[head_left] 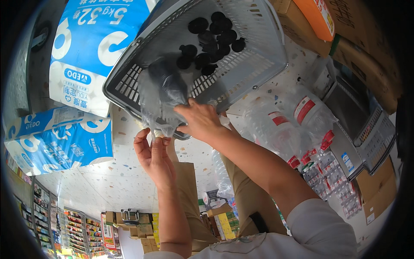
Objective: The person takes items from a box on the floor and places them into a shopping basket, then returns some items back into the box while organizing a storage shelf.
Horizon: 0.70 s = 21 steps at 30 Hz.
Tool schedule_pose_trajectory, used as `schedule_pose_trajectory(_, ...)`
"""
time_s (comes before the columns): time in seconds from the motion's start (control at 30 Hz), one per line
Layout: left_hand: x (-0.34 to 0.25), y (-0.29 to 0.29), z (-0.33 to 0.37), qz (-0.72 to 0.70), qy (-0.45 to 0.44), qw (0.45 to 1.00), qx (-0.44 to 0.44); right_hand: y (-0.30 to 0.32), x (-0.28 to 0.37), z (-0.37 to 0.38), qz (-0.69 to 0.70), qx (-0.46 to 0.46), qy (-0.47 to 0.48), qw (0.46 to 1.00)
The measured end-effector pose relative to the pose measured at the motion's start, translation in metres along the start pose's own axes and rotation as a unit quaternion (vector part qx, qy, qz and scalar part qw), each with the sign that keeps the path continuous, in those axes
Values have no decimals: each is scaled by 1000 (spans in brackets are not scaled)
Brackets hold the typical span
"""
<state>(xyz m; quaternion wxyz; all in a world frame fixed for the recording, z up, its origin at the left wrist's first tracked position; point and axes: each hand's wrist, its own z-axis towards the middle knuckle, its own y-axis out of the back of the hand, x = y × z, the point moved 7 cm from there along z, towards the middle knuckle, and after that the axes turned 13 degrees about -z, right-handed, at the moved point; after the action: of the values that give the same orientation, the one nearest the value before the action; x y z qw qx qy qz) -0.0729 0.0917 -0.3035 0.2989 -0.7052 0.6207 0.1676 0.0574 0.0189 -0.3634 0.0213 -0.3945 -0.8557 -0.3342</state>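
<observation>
A clear plastic bag with a dark, rounded thing showing through it hangs over the near left side of a grey shopping basket. My left hand pinches the lower edge of the bag between thumb and fingertips. On the other side, my right hand has its fingers and thumb closed on the bag's plastic. Several black, round, knobbed pieces lie loose inside the basket, beyond my hands. What the bag holds is blurred by the plastic.
Blue and white packages stand at the left. Large clear bottles with red caps and labels sit at the right, beside another grey basket. Cardboard boxes fill the far right. Speckled floor shows between.
</observation>
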Motion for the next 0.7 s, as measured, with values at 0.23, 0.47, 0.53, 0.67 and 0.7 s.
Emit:
schedule_pose_trajectory(0.23, -23, 44, 20, 457, -51, 888, -10, 28, -70, 8, 47, -135, -61, 988)
schedule_pose_trajectory(0.47, -17, 31, 25, 244, 13, 970, 12, 125, -117, -60, 165, -248, -109, 948)
schedule_pose_trajectory(0.53, -12, 12, 20, 182, 34, 983, 5, 147, -112, -94, 223, -242, -95, 939)
schedule_pose_trajectory(0.67, 1, -4, 23, 110, 100, 987, 67, 160, -90, -165, 407, -72, -94, 906)
schedule_pose_trajectory(0.7, 3, -7, 21, 76, 116, 989, 57, 154, -79, -171, 460, -5, -102, 882)
